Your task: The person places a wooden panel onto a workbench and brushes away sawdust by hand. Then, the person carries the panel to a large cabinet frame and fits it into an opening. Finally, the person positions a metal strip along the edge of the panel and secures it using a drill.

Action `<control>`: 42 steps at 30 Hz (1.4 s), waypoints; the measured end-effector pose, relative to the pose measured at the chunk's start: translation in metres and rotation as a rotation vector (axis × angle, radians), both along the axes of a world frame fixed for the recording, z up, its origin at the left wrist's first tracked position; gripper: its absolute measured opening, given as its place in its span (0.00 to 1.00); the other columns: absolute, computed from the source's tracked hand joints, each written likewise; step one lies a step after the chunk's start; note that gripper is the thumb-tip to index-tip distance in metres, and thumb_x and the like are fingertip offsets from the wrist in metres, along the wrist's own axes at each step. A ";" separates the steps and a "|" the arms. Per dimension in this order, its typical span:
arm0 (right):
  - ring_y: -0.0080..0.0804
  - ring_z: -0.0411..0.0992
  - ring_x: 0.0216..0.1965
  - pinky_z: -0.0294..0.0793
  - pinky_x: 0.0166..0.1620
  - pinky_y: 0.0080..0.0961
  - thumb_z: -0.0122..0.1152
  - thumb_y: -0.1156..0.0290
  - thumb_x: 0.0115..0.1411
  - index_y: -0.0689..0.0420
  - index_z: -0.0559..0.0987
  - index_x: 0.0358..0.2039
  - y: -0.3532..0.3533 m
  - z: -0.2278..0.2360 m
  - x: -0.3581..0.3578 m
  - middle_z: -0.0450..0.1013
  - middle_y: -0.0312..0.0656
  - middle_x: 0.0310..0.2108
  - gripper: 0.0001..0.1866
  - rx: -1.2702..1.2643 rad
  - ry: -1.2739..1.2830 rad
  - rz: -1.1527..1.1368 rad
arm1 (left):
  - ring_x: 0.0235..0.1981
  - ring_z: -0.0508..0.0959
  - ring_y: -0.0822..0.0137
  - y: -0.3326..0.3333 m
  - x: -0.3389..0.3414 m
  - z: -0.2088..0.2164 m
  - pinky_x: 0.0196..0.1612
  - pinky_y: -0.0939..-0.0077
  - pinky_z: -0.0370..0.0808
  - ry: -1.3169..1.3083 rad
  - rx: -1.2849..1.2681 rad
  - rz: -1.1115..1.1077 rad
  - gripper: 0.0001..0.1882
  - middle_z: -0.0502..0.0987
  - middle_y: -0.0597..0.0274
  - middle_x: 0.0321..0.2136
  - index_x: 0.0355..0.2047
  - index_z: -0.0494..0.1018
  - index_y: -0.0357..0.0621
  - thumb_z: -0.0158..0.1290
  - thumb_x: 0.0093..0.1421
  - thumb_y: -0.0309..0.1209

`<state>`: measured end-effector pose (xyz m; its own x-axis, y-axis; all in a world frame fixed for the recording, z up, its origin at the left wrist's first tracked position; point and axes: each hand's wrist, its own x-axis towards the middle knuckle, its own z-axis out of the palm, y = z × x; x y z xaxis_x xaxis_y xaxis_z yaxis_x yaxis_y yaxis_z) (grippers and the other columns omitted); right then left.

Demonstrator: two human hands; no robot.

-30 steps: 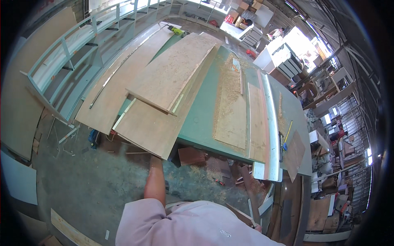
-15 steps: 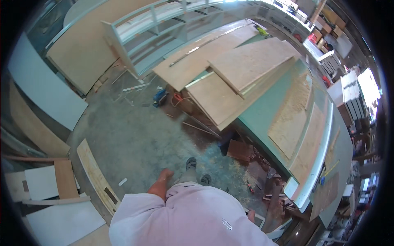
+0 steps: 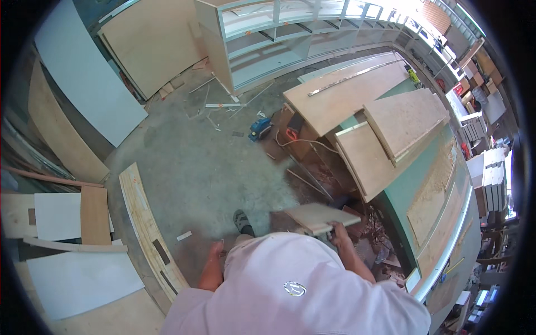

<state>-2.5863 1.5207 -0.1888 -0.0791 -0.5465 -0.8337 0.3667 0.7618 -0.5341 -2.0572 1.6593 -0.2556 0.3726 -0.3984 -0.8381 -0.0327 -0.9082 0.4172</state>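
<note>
A small flat wooden board (image 3: 321, 215) is gripped at its near edge by my right hand (image 3: 338, 233), low beside the workbench. The board lies roughly level, its pale edge facing me. My left hand (image 3: 215, 249) hangs down at my left side over the floor; its fingers are too blurred to read, and no large thing shows in it. To the right, the green-topped workbench (image 3: 403, 173) carries several plywood panels, among them a thick panel (image 3: 406, 120) and a smaller panel (image 3: 365, 153) partly under it.
A blue power tool (image 3: 260, 129) sits on the floor by the bench, near an orange-handled saw (image 3: 292, 133) and a cable. White open shelving (image 3: 268, 61) stands behind. Large sheets (image 3: 92, 78) lean at the left. A long plank (image 3: 142, 218) and scraps lie on the floor.
The wooden board has come into view in my right hand, which was low at the right before. My view has shifted, so the bench sits farther right. My left hand still hangs.
</note>
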 end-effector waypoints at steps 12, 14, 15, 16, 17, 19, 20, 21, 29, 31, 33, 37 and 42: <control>0.31 0.76 0.37 0.74 0.41 0.28 0.65 0.62 0.60 0.60 0.85 0.44 -0.339 0.174 0.423 0.80 0.43 0.39 0.16 -0.515 0.195 0.645 | 0.55 0.76 0.42 -0.322 0.329 0.076 0.56 0.50 0.76 0.311 -0.421 0.327 0.39 0.66 0.35 0.62 0.66 0.59 0.31 0.49 0.68 0.53; 0.30 0.76 0.33 0.74 0.39 0.27 0.65 0.61 0.59 0.61 0.84 0.44 -0.377 0.226 0.467 0.80 0.41 0.35 0.18 -0.560 0.256 0.695 | 0.62 0.69 0.41 -0.393 0.354 0.104 0.62 0.46 0.70 0.477 -0.501 0.326 0.49 0.61 0.33 0.64 0.67 0.53 0.28 0.48 0.65 0.61; 0.30 0.76 0.34 0.74 0.40 0.28 0.66 0.61 0.59 0.62 0.84 0.45 -0.396 0.241 0.484 0.81 0.41 0.36 0.19 -0.612 0.256 0.705 | 0.62 0.69 0.41 -0.429 0.359 0.116 0.62 0.46 0.70 0.473 -0.501 0.328 0.49 0.61 0.33 0.64 0.67 0.53 0.28 0.48 0.65 0.61; 0.30 0.77 0.36 0.74 0.41 0.29 0.66 0.61 0.58 0.62 0.84 0.45 -0.423 0.249 0.499 0.81 0.42 0.36 0.20 -0.676 0.257 0.714 | 0.63 0.66 0.40 -0.472 0.360 0.129 0.63 0.46 0.69 0.536 -0.489 0.347 0.52 0.58 0.31 0.65 0.68 0.51 0.27 0.49 0.63 0.63; 0.30 0.77 0.36 0.74 0.41 0.29 0.66 0.61 0.58 0.62 0.84 0.45 -0.452 0.251 0.513 0.81 0.42 0.36 0.20 -0.691 0.253 0.713 | 0.65 0.64 0.40 -0.514 0.363 0.143 0.64 0.46 0.67 0.595 -0.475 0.365 0.55 0.55 0.29 0.66 0.68 0.50 0.26 0.50 0.62 0.65; 0.31 0.77 0.37 0.75 0.43 0.31 0.65 0.60 0.58 0.59 0.83 0.47 -0.511 0.253 0.538 0.81 0.43 0.38 0.20 -0.816 0.366 0.836 | 0.66 0.62 0.38 -0.595 0.364 0.178 0.64 0.43 0.66 0.644 -0.487 0.278 0.62 0.53 0.27 0.66 0.69 0.44 0.24 0.49 0.58 0.71; 0.31 0.77 0.37 0.75 0.43 0.31 0.65 0.60 0.58 0.59 0.83 0.47 -0.541 0.260 0.553 0.81 0.43 0.38 0.20 -0.829 0.363 0.836 | 0.65 0.64 0.38 -0.638 0.365 0.197 0.63 0.44 0.68 0.668 -0.481 0.207 0.63 0.54 0.27 0.66 0.69 0.44 0.25 0.46 0.57 0.73; 0.35 0.78 0.39 0.75 0.45 0.33 0.64 0.60 0.58 0.57 0.82 0.48 -0.569 0.270 0.570 0.81 0.46 0.39 0.20 -0.874 0.409 0.892 | 0.63 0.65 0.39 -0.677 0.369 0.212 0.62 0.45 0.69 0.680 -0.470 0.144 0.64 0.55 0.28 0.65 0.69 0.45 0.25 0.44 0.57 0.76; 0.54 0.76 0.47 0.76 0.51 0.45 0.65 0.61 0.57 0.54 0.79 0.51 -0.849 0.348 0.621 0.77 0.51 0.48 0.22 -1.076 0.698 1.082 | 0.63 0.64 0.36 -1.027 0.367 0.260 0.64 0.45 0.67 0.818 -0.406 0.230 0.73 0.53 0.24 0.64 0.69 0.39 0.22 0.46 0.50 0.80; 0.53 0.76 0.47 0.76 0.50 0.44 0.66 0.62 0.57 0.54 0.79 0.51 -0.905 0.347 0.613 0.77 0.50 0.47 0.22 -1.053 0.767 1.030 | 0.64 0.64 0.38 -1.102 0.353 0.260 0.64 0.45 0.67 0.848 -0.416 0.208 0.73 0.54 0.25 0.64 0.69 0.40 0.22 0.46 0.48 0.81; 0.51 0.76 0.47 0.76 0.49 0.42 0.67 0.64 0.55 0.52 0.79 0.50 -0.959 0.340 0.606 0.77 0.49 0.45 0.21 -1.046 0.869 0.977 | 0.61 0.67 0.41 -1.180 0.344 0.254 0.63 0.46 0.68 0.956 -0.454 0.096 0.70 0.57 0.28 0.61 0.69 0.44 0.26 0.50 0.49 0.79; 0.50 0.76 0.47 0.76 0.49 0.41 0.68 0.65 0.54 0.53 0.79 0.50 -1.043 0.328 0.584 0.78 0.49 0.44 0.21 -0.805 0.930 0.747 | 0.57 0.71 0.46 -1.333 0.304 0.242 0.61 0.48 0.71 0.996 -0.396 -0.059 0.64 0.63 0.34 0.57 0.69 0.48 0.31 0.53 0.51 0.75; 0.43 0.78 0.44 0.76 0.48 0.36 0.65 0.74 0.56 0.52 0.80 0.50 -1.156 0.283 0.550 0.79 0.46 0.44 0.19 -0.635 0.944 0.273 | 0.55 0.74 0.49 -1.523 0.223 0.257 0.59 0.45 0.73 1.153 -0.359 -0.266 0.57 0.69 0.44 0.52 0.65 0.53 0.37 0.56 0.52 0.71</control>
